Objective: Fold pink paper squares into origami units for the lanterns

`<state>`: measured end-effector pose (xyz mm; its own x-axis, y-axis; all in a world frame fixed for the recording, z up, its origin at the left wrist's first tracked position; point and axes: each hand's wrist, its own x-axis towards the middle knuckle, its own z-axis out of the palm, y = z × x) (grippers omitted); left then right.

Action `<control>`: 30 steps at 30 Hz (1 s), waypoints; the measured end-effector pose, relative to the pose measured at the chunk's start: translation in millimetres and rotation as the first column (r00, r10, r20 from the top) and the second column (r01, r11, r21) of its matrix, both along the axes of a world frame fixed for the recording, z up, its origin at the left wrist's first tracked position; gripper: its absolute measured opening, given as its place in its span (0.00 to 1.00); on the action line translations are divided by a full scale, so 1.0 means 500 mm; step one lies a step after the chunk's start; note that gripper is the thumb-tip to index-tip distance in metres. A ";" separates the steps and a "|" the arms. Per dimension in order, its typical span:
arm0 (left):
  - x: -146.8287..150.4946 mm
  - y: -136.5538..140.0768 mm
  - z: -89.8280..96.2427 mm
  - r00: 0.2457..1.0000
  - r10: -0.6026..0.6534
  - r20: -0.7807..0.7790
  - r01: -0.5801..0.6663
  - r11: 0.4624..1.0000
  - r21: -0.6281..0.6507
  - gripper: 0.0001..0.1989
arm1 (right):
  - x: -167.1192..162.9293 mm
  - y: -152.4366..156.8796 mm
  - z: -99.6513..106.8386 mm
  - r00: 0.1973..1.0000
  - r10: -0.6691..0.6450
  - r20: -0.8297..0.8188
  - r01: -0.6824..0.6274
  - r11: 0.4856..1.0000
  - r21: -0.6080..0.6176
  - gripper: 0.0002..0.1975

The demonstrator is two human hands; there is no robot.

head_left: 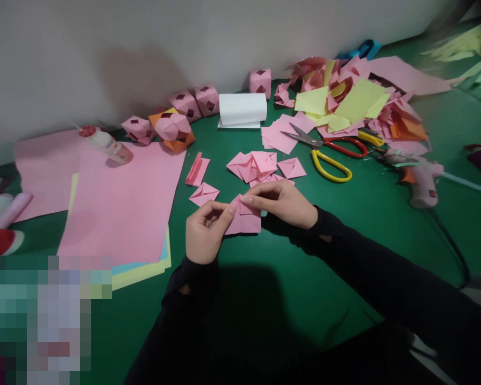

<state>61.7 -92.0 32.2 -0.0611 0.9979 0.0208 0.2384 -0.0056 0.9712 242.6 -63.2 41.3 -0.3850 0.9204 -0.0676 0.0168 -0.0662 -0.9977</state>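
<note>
Between my hands is a small pink paper square (246, 223), partly folded, held just above the green table. My left hand (206, 230) pinches its left side between thumb and fingers. At the top edge, my right hand (284, 203) grips a folded flap with thumb and forefinger. Just beyond my fingers lies a loose pile of folded pink paper pieces (254, 164). One more folded piece (292, 168) rests to the right of that pile. Two others, a flat folded piece (204, 194) and a half-opened one (198, 170), are near my left hand.
Scissors (316, 144) with red and yellow handles lie right of the pile, near a hot glue gun (420, 176). Paper scraps (344, 101) heap up behind. Large pink sheets (120, 208) with a bottle (106, 145) cover the left. Pink paper boxes (172, 128) line the wall.
</note>
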 end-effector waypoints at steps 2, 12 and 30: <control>-0.001 0.000 -0.002 1.000 0.000 -0.010 0.000 1.000 0.008 0.10 | -0.001 -0.001 0.000 1.000 -0.021 0.018 0.021 1.000 -0.014 0.16; -0.005 0.001 -0.002 0.983 -0.151 -0.105 0.150 0.989 -0.010 0.11 | -0.002 0.002 -0.013 0.998 -0.062 -0.021 0.061 0.997 -0.039 0.14; -0.005 0.001 -0.001 0.962 -0.214 -0.172 0.215 0.976 -0.014 0.11 | -0.002 0.000 -0.013 0.999 -0.043 -0.031 0.042 0.999 -0.020 0.12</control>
<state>59.2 -91.4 31.9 0.1595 0.9870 0.0172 0.3937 -0.0796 0.9158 241.6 -63.2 34.7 -0.3476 0.9347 -0.0739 -0.0181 -0.0855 -0.9962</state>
